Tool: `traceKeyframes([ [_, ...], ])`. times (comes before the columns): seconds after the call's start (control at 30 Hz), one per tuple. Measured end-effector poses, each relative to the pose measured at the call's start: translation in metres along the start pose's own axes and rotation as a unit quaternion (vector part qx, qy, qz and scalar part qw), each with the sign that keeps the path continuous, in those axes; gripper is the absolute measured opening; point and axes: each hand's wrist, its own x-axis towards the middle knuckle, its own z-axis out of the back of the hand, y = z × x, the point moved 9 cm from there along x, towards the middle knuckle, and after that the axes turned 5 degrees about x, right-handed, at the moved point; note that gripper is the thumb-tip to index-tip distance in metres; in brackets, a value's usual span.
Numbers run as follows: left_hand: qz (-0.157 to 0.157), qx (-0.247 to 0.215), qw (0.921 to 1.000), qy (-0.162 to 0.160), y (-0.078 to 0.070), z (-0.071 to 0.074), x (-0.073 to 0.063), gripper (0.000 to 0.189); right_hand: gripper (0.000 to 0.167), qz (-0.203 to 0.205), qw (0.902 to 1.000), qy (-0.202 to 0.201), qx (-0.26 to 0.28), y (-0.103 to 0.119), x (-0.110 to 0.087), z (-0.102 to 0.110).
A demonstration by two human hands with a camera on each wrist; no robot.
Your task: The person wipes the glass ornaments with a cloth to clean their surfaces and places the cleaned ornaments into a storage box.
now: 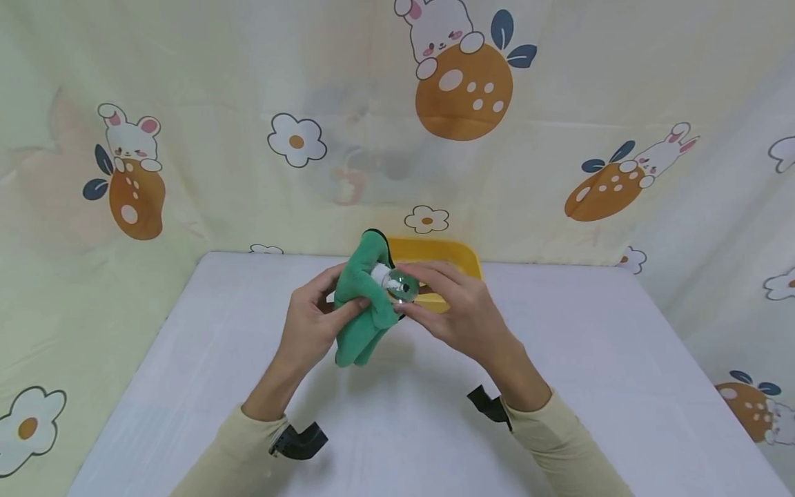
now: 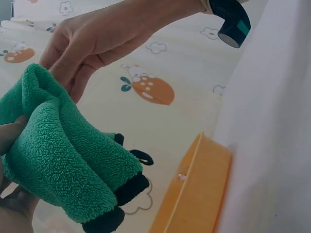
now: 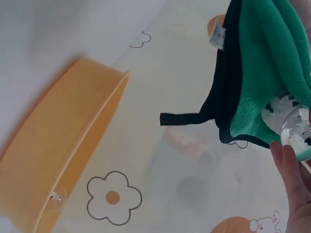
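Observation:
My left hand [image 1: 318, 308] grips a folded green towel [image 1: 359, 338] with dark edging, thumb on its near face. A clear light bulb [image 1: 404, 286] with a white base [image 1: 380, 274] lies against the towel, its base partly wrapped. The fingertips of my right hand [image 1: 461, 307] pinch the bulb's round glass. Dark marks show on the white part of the bulb [image 3: 294, 131] in the right wrist view. In the left wrist view, the towel [image 2: 68, 155] hides the bulb.
Behind the hands, a yellow tray [image 1: 468, 257] stands at the table's back edge. Inside it, in the right wrist view, is a small clear round thing [image 3: 56, 196] with a white centre. A patterned curtain [image 1: 348, 83] hangs behind the white table [image 1: 590, 359].

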Motion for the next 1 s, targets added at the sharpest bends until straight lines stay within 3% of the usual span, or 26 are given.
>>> traceKeyframes([
  [0.3, -0.068, 0.049, 0.9961, -0.028, -0.009, -0.001, -0.001, 0.050, 0.050, -0.083, 0.9939, -0.032, 0.066, -0.018, -0.004, -0.001],
  [0.57, -0.063, 0.036, 0.9964, -0.042, -0.006, 0.001, -0.002, 0.052, 0.058, -0.150, 0.9847, 0.022, 0.086, -0.025, -0.007, -0.011],
  [0.7, -0.058, 0.021, 0.9975, -0.036, -0.008, 0.001, -0.001, 0.052, 0.060, -0.135, 0.9875, 0.026, 0.077, -0.022, -0.006, -0.012],
  [1.0, -0.030, 0.012, 0.9991, -0.026, -0.001, 0.000, 0.001, 0.051, 0.063, -0.060, 0.9970, 0.017, 0.045, -0.014, -0.005, -0.011],
])
